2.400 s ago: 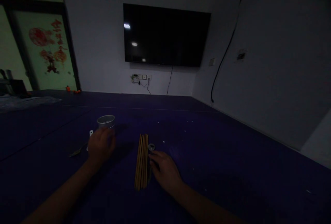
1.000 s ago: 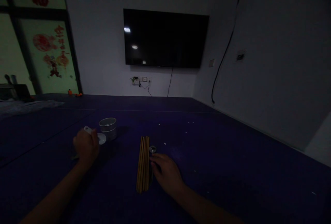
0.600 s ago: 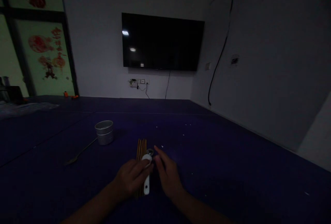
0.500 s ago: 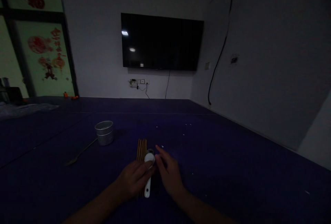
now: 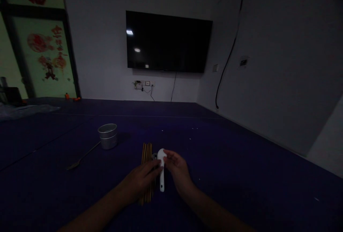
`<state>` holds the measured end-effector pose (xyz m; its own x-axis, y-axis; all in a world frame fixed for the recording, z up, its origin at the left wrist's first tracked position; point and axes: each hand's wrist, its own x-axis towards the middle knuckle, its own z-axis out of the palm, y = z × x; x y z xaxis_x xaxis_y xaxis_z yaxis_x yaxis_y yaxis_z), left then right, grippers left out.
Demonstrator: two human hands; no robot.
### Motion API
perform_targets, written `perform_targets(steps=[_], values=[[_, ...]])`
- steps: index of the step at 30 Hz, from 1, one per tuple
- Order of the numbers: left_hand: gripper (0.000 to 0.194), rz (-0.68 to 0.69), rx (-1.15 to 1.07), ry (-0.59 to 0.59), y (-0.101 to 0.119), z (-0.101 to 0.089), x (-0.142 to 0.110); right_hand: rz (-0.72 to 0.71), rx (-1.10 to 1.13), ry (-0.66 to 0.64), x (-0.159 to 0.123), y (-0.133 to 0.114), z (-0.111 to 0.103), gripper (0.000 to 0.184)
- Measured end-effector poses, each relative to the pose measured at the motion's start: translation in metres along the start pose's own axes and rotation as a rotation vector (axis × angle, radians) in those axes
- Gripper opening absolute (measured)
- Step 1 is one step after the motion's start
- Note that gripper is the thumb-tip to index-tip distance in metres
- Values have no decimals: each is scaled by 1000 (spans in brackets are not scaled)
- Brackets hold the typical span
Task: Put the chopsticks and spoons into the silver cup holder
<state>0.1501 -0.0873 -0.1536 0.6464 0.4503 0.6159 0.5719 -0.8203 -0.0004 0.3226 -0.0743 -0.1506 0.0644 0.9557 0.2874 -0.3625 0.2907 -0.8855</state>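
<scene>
A white soup spoon [image 5: 162, 179] is between my two hands, its bowl up and its handle pointing toward me. My right hand [image 5: 179, 169] pinches the bowl's right side with thumb and fingers. From the left, my left hand [image 5: 142, 179] reaches over the chopsticks, its fingertips closed at the spoon's neck; its thumb is hard to make out. The wooden chopsticks [image 5: 146, 152] lie side by side beneath my left hand. Beside them is a metal utensil [image 5: 154, 156], mostly hidden by my fingers.
A grey metal cup [image 5: 108, 139] stands to the left on the dark blue surface [image 5: 230, 167]. A long-handled spoon [image 5: 80, 161] lies beside it. Small white scraps dot the surface. Plastic sheeting [image 5: 26, 111] lies far left, and a television [image 5: 168, 42] hangs on the wall.
The white soup spoon has moved right and slightly away from me, off the chopsticks. My right hand has closed onto its bowl, while my left fingers have stretched out more.
</scene>
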Motion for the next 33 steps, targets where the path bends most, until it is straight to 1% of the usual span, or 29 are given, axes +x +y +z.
perform_targets(steps=[4, 8, 13, 20, 22, 27, 33], values=[[34, 51, 47, 50, -6, 0, -1, -47, -144, 105, 6, 7, -7, 34], [24, 86, 43, 39, -1, -11, 4, -49, -274, 142, 9, 18, -13, 32], [23, 18, -50, -41, 6, -22, 8, -90, -416, 95, 9, 23, -16, 27], [26, 0, -133, -176, 7, -26, 9, -278, -848, -36, 5, 9, -15, 27], [26, -2, -139, -212, 7, -26, 9, -329, -947, -46, 4, 6, -14, 27], [27, 22, -141, -206, 5, -25, 8, -396, -1094, -37, 2, 8, -16, 26], [26, 36, -129, -202, 4, -24, 8, -416, -1129, -59, 1, 13, -19, 27]])
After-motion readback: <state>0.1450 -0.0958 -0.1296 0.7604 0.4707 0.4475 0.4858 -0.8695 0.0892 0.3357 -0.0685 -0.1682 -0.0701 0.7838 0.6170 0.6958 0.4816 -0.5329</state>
